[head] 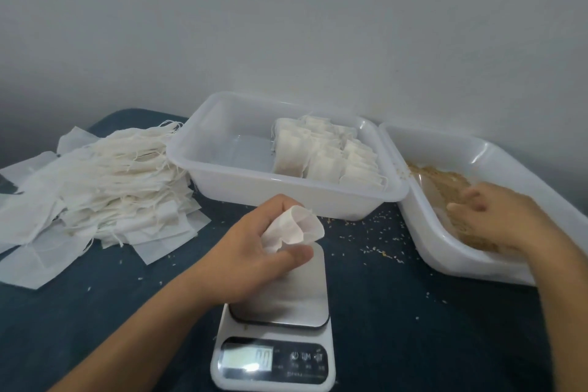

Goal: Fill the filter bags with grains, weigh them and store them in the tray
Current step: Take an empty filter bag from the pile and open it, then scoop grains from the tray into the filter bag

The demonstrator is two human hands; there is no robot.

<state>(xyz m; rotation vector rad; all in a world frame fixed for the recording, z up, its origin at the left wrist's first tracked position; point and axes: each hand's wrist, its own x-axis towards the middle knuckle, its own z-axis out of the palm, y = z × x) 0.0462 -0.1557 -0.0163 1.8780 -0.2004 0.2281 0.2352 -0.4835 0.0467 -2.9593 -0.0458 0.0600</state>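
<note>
My left hand [254, 251] holds a white filter bag [294, 227] with its mouth spread open, just above the steel platform of the kitchen scale [276, 328]. The scale's display reads zero. My right hand [499, 216] is blurred and reaches into the tilted white tray of brown grains [445, 181] at the right, fingers down in the grain. A second white tray [222, 124] behind the scale holds several filled bags [327, 156] packed along its right side.
A large heap of empty filter bags with strings [105, 181] lies at the left on the dark blue tabletop [413, 328]. Loose grains are scattered on the table between the trays and the scale. A grey wall stands behind.
</note>
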